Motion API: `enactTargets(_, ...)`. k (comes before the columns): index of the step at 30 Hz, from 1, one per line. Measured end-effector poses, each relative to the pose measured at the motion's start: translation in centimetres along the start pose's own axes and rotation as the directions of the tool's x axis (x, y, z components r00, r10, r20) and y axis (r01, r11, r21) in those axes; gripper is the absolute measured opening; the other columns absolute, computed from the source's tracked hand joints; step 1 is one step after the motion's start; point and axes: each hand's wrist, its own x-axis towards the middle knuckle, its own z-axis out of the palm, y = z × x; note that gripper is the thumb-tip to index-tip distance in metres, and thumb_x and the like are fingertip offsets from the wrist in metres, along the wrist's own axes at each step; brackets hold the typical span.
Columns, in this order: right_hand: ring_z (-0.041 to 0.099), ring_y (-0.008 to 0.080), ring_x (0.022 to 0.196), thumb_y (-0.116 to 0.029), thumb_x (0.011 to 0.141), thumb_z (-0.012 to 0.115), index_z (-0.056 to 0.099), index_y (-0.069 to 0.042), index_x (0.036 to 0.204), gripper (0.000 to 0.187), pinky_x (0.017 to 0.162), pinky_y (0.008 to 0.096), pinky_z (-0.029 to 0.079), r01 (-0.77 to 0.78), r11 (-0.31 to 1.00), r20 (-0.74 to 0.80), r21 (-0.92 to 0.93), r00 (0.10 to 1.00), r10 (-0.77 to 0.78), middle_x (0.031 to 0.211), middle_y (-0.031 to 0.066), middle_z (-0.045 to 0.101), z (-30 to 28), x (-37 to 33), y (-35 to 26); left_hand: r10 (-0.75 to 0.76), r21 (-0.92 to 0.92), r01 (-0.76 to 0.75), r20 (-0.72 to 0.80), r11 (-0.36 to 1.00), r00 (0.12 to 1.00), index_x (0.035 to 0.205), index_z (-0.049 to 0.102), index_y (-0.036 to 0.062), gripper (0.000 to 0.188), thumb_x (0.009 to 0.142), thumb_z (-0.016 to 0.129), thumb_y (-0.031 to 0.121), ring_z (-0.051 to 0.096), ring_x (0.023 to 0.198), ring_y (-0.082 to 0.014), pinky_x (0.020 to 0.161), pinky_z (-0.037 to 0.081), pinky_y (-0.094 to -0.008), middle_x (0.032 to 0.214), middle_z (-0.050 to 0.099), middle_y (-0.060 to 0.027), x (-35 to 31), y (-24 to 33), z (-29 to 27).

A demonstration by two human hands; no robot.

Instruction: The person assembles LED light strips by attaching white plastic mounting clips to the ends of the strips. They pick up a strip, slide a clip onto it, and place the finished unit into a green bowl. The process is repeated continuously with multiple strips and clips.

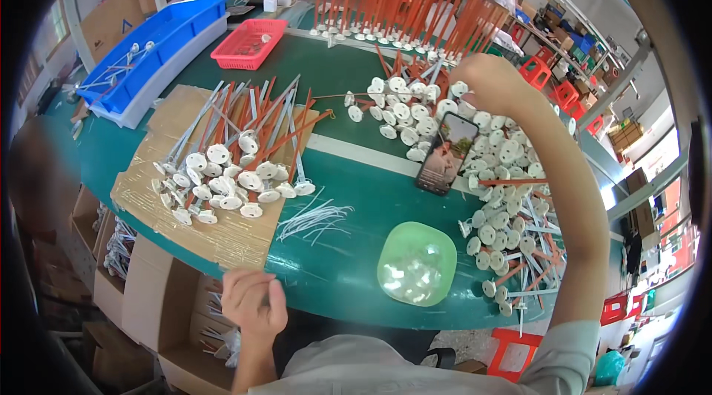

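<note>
My left hand is at the table's near edge, its fingers loosely curled, the thumb apart and nothing visible in it. My right hand reaches across to the far right pile of white disc-headed rods. Its fingers are bent down and pressed together at a white disc; a thin reddish rod seems to run left from there. Below that hand, a phone with a lit screen leans against the pile. Left of centre, more disc-headed rods, with grey and red-brown shafts, lie on flattened cardboard.
A green bowl with small shiny pieces and a bunch of thin white strips lie near me. Farther back are a pink basket, a blue tray and a row of upright red-brown rods. Cardboard boxes stand below the left edge.
</note>
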Motion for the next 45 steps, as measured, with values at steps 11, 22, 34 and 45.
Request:
enactTargets(11,0.056,0.0326,0.112,-0.015,0.062,0.085,0.070,-0.012,0.114,0.054,0.094,0.0432,0.048,0.038,0.978,0.337,0.203,0.936,-0.106,0.111,0.0135,0.056,11.5,10.8,2.0,-0.172,0.136,0.156,0.113,0.978,0.979,0.070,0.058,0.0038,0.014,0.071,0.072,0.004,0.061,0.068,-0.0298,0.062,0.048,-0.0372,0.076,0.066,-0.0096,-0.7,-3.0,2.1)
enactTargets(22,0.068,0.0372,0.082,-0.030,0.089,0.062,0.073,-0.004,0.088,0.028,0.077,0.0489,0.053,-0.105,0.981,-0.004,0.164,0.994,0.107,0.082,0.0192,0.069,8.5,11.6,2.9,-0.125,0.108,0.117,0.071,0.987,0.990,0.069,0.058,0.0043,0.015,0.072,0.072,0.004,0.060,0.066,-0.0298,0.060,0.047,-0.0365,0.075,0.066,-0.0092,-0.8,-3.3,2.2)
enactTargets(34,0.067,0.0083,0.074,-0.032,0.093,0.068,0.077,-0.002,0.095,0.031,0.064,0.0243,0.050,-0.370,0.591,-0.286,0.717,0.617,0.734,0.082,0.0039,0.075,-1.0,-7.6,-5.7,0.047,0.258,-0.093,0.176,0.962,0.983,0.083,0.067,0.0053,0.014,0.073,0.076,0.008,0.063,0.091,-0.0343,0.077,0.051,-0.0409,0.099,0.070,-0.0099,-0.4,-2.8,2.0)
enactTargets(45,0.062,0.0141,0.060,-0.003,0.091,0.069,0.065,0.006,0.106,0.018,0.056,0.0268,0.051,-0.140,-0.093,0.072,0.986,-0.151,0.986,0.078,0.0120,0.069,7.7,-29.4,-27.1,0.293,-0.140,-0.260,0.347,0.956,0.891,0.093,0.069,0.0007,0.021,0.073,0.075,0.005,0.064,0.094,-0.0373,0.083,0.052,-0.0438,0.106,0.070,-0.0156,4.6,1.1,4.7)
